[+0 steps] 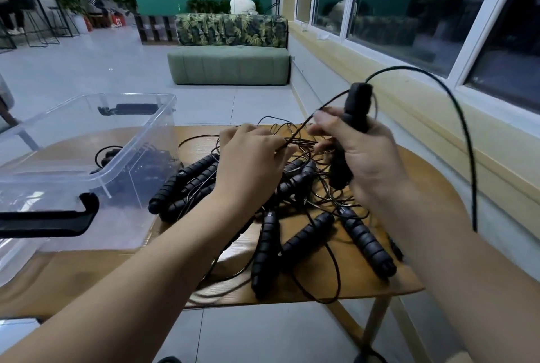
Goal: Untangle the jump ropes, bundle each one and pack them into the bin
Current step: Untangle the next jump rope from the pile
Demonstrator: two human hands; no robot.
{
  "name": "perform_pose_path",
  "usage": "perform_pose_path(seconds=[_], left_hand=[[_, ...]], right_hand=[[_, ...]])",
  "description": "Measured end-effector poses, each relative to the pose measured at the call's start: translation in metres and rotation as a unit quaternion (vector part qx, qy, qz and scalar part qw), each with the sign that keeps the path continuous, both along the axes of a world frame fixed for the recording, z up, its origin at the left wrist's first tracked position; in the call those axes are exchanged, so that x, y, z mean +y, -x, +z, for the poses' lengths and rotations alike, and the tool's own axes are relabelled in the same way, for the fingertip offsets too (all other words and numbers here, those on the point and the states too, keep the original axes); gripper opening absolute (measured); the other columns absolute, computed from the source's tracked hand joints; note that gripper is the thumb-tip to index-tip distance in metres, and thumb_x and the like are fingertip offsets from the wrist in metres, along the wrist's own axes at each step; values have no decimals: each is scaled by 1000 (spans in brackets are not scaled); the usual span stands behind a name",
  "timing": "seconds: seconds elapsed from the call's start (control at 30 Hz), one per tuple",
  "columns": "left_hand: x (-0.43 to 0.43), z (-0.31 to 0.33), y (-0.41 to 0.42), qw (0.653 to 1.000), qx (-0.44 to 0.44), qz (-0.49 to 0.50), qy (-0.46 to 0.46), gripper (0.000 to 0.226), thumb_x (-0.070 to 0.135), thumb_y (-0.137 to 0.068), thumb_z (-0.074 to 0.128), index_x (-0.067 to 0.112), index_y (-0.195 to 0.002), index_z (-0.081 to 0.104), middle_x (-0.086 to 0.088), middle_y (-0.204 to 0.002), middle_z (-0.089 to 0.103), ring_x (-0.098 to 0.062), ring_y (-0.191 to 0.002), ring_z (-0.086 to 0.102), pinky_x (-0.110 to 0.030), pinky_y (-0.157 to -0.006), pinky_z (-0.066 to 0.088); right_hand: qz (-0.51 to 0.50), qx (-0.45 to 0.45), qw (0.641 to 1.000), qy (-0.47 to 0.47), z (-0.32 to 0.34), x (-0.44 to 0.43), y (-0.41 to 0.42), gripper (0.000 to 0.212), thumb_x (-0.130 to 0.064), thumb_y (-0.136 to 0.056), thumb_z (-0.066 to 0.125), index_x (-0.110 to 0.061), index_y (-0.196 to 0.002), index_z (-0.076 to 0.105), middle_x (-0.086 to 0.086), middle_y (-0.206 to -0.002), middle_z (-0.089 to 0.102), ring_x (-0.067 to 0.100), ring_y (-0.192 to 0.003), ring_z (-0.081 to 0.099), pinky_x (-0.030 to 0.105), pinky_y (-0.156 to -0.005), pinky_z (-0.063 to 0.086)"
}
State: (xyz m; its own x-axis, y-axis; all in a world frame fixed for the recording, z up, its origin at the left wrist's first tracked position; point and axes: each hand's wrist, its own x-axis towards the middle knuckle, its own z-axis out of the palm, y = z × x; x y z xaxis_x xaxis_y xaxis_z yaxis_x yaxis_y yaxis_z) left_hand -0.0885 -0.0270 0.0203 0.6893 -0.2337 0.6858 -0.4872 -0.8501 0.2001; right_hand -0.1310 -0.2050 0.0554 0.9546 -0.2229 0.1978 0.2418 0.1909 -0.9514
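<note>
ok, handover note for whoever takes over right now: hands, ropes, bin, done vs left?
Right hand grips a black handle upright above the pile; its rope arcs over to the right.
Left hand pinches a thin cord drawn up out of the tangle.
Tangle of jump ropes lies on the wooden table.
Clear bin stands at the table's left; dark ropes show through its wall, count unclear.
Done: some ropes binned. Left: free the held rope, bundle, pack, then the rest.
</note>
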Motion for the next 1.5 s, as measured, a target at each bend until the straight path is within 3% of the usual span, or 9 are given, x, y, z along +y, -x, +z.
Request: perform_pose_path(seconds=[0.13,0.5,0.7,0.8,0.93,1.1,1.23,1.33,1.5], left_hand=[[-8,9,11,993,-119,-2,-25,15,41,-98,71,29,-92,79,11,-92,72,-27,-105,61,-46,-91,38],[2,6,2,993,110,5,-52,44,66,-99,55,27,-100,76,6,-93,64,-22,-91,62,-37,-70,45],[17,0,-11,976,156,75,-131,48,75,-94,56,35,-112,74,8,-119,67,-27,-123,50,-46,-99,35],[14,8,-7,987,145,-40,-56,55,71,-90,64,44,-138,60,13,-143,59,-20,-137,45,-45,-111,31],[2,7,1,933,246,-255,63,79,55,-84,74,42,-155,42,16,-151,55,-3,-141,49,-44,-119,41],[-11,-2,0,899,265,-278,211,23,37,-103,63,26,-122,68,6,-111,76,-15,-108,71,-55,-99,55],[-21,-7,4,863,291,-287,299,21,36,-103,66,18,-109,74,1,-92,78,-17,-87,75,-43,-87,61],[-21,-10,-6,908,242,-216,265,9,29,-102,71,22,-99,77,12,-81,76,-1,-73,67,-25,-70,51],[-13,-15,-24,979,127,-102,121,7,19,-96,74,26,-96,76,14,-85,74,-11,-81,68,-35,-75,56]], right_hand=[[2,-25,997,68,-11,15,1,7,-19,-93,84,-14,-92,79,5,-80,77,18,-66,69,30,-60,56],[-61,11,994,91,-11,-2,-10,8,-16,-96,80,-9,-94,76,11,-88,81,20,-71,74,34,-65,57],[-86,-6,996,-8,12,-19,-8,14,-20,-96,79,-9,-103,74,7,-88,82,17,-71,74,25,-59,52],[-47,20,998,23,9,-13,-6,15,-17,-96,78,-4,-103,74,8,-85,81,15,-66,71,23,-54,49],[-32,41,997,54,4,-7,-5,21,-17,-95,80,0,-106,75,11,-87,82,16,-64,71,24,-52,49],[14,32,997,73,5,-2,-2,17,-17,-94,81,-3,-102,75,18,-92,81,19,-64,69,27,-54,49],[-6,21,998,63,5,-1,-1,15,-15,-93,82,-2,-99,76,25,-95,79,20,-64,68,26,-50,50],[-31,6,999,40,8,-7,-3,14,-13,-94,80,-2,-98,74,17,-88,80,18,-60,67,25,-50,48],[-74,-26,997,-9,12,-20,-7,12,-16,-95,80,-7,-98,73,12,-89,81,17,-65,69,24,-55,49]])
